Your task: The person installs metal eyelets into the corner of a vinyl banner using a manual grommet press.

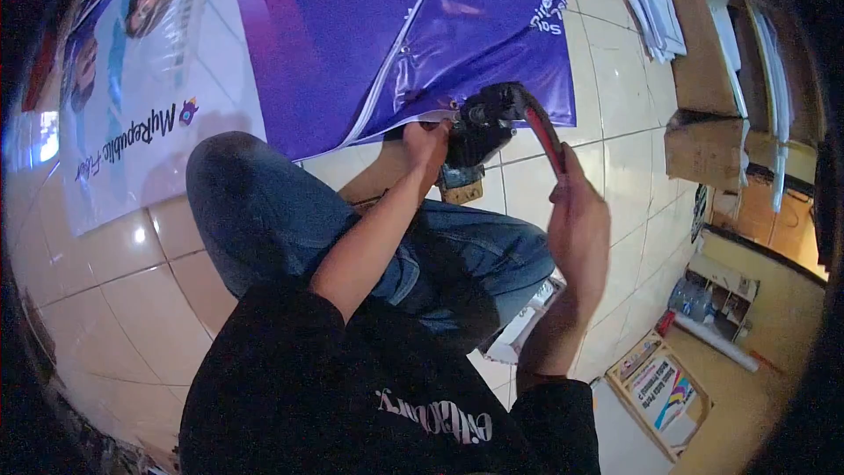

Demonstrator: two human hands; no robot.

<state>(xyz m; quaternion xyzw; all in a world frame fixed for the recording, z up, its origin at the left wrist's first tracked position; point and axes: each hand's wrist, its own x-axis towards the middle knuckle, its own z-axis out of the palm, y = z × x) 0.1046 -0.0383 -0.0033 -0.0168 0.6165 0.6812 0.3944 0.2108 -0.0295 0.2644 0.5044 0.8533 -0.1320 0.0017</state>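
Sitting on the tiled floor with a knee in jeans raised at the middle of the frame, the person works a small lever press that stands at the centre, just above that knee. The right hand, right of centre, is wrapped round the lower end of the red and black lever, fingers closed on it. The lever slants up and left to the head of the press. The left hand lies against the left side of the press with its fingers curled together. Its fingertips are hidden, so I cannot tell whether they pinch the sheet or only steady the tool. The press rests on a small wooden block, and the lower edge of the purple banner, which spreads across the upper left and upper middle, runs in under its head. By the look of it, the step in hand is pressing a fitting into the banner's edge; how far through its stroke the lever is I cannot tell. The next move calls for the edge lying flat under the head, left fingers clear of it, and a firm, even push on the lever. Farther off, a cardboard box and a stack of papers lie at the upper right.
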